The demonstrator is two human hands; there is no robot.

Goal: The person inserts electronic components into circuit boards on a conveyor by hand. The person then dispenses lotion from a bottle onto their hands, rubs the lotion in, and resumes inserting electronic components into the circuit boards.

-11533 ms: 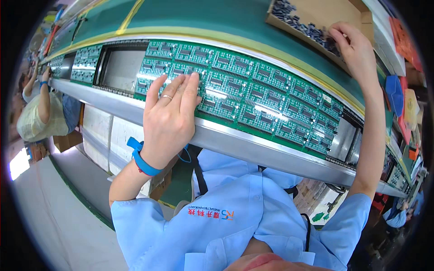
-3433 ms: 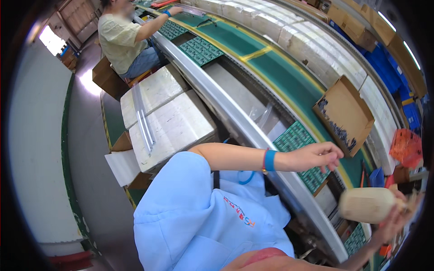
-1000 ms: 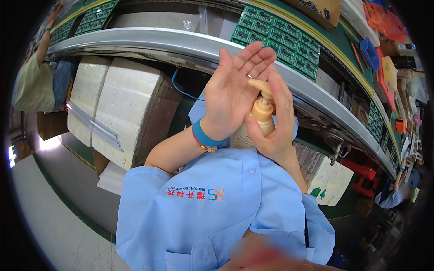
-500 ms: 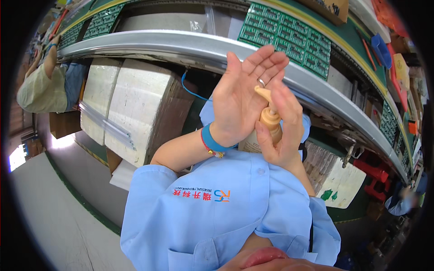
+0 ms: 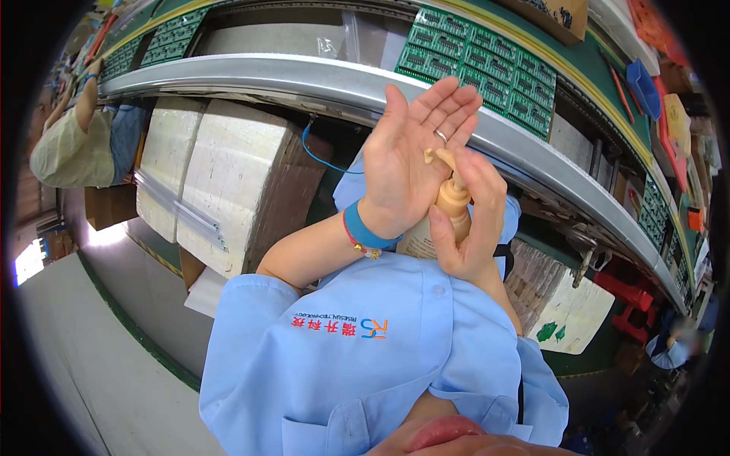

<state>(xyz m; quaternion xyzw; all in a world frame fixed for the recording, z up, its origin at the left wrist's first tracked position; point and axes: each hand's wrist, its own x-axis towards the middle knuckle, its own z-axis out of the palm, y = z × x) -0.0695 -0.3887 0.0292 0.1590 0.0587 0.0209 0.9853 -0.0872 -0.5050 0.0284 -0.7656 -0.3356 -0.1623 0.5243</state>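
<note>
My left hand [image 5: 411,156] is held palm up with its fingers stretched out. A ring sits on one finger and a blue band [image 5: 365,230] is around the wrist. Close beside that palm, my right hand [image 5: 473,216] is wrapped around the top of a pump bottle [image 5: 454,199] with a cream-coloured pump head and collar. Its fingers press on the pump head, and the nozzle points over the left palm. A small pale dab [image 5: 428,155] shows at the nozzle's tip. The bottle's lower, pale body is partly hidden behind my left wrist and against my blue shirt.
Beyond my hands runs a metal-edged conveyor line [image 5: 304,70] carrying panels of green circuit boards [image 5: 487,64]. White foam boxes [image 5: 228,175] stand below it on the left, another foam box [image 5: 578,311] on the right. At far left a person [image 5: 72,152] works along the line.
The pump head has gone down a little under my right hand, and a pale dab now shows at the nozzle's tip. The board panel has shifted slightly left.
</note>
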